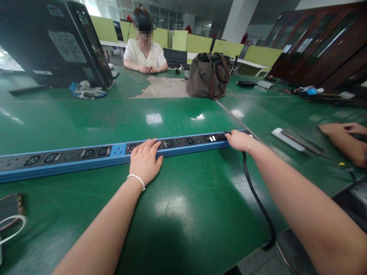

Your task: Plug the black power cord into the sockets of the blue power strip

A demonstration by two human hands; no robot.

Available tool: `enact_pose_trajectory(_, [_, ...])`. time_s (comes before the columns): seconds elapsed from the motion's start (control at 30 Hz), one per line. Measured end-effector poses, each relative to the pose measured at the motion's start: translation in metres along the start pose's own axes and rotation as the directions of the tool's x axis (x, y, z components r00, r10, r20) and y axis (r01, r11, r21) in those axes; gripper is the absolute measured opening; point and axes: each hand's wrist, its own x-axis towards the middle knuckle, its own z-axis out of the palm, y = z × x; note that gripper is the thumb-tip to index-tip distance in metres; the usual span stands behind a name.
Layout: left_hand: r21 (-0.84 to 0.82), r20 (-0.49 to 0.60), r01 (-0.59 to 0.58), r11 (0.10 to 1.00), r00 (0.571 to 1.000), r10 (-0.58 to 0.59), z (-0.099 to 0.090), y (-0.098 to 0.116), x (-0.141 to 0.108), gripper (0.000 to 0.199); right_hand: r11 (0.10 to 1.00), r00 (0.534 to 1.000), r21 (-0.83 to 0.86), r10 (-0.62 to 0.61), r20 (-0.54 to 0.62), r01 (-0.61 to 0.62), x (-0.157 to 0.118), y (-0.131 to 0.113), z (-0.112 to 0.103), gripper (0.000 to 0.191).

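Note:
A long blue power strip (118, 149) with a row of black sockets lies across the green table. My left hand (145, 158) rests on top of it near the middle, fingers stretched over the sockets and thumb apart along the near side. Toward the strip's right end, my right hand (237, 140) is closed around a black plug (226, 135), which is at a socket there. How deep the plug sits is hidden by my fingers. From under that hand a thick black cable (258, 198) drops over the table's near edge.
A black computer case (63, 46) and work gloves (87, 90) stand back left; a brown bag (206, 76) is at the back. Across the table sits a person (145, 53). Another person's arms (344, 137) rest at right, near a white device (289, 139). A phone (11, 208) lies front left.

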Motion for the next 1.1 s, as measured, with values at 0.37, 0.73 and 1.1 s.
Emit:
enact_pose_trajectory(0.37, [0.026,0.008,-0.002,1.0,1.0,0.002,-0.001,0.0,0.0,0.044,0.999,0.998,-0.033,0.012,0.065,-0.01,0.002,0.001,0.0,0.051])
enact_pose_trajectory(0.73, [0.018,0.0,-0.003,1.0,1.0,0.003,-0.001,0.0,0.0,0.043,0.999,0.999,-0.021,0.043,0.023,-0.043,0.002,0.002,0.006,0.052])
enact_pose_trajectory(1.1, [0.005,0.01,-0.004,1.0,1.0,0.004,-0.001,-0.001,0.0,0.045,0.991,0.993,-0.135,-0.011,-0.116,-0.005,-0.02,-0.002,0.002,0.056])
